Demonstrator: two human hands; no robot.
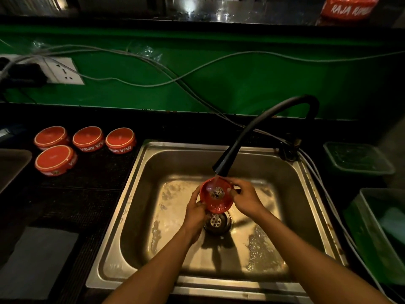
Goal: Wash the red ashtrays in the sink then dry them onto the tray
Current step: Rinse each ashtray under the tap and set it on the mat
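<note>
Low in the centre of the frame, both hands hold one red ashtray (215, 195) over the steel sink (135, 172), straight under the spout of the black flexible tap (221, 165). The ashtray is tilted with its hollow facing up toward the camera, probably so the stream strikes the inside and runs off toward the drain (217, 221) just below it. The left hand (195, 208) cups the lower left rim, its fingers curled round the edge. The right hand (245, 197) grips the right rim, with the thumb laid across the inside, likely to rub it clean under the water.

At the left of the frame four more red ashtrays (55, 160) sit upside down on the dark worktop (87, 194); whether they are washed or waiting I cannot tell. The edge of a tray (11, 165) shows at the far left, just beside them. Another red ashtray (349, 7) sits on a shelf in the upper right corner. Green plastic tubs (357, 159) stand at the right of the sink.
</note>
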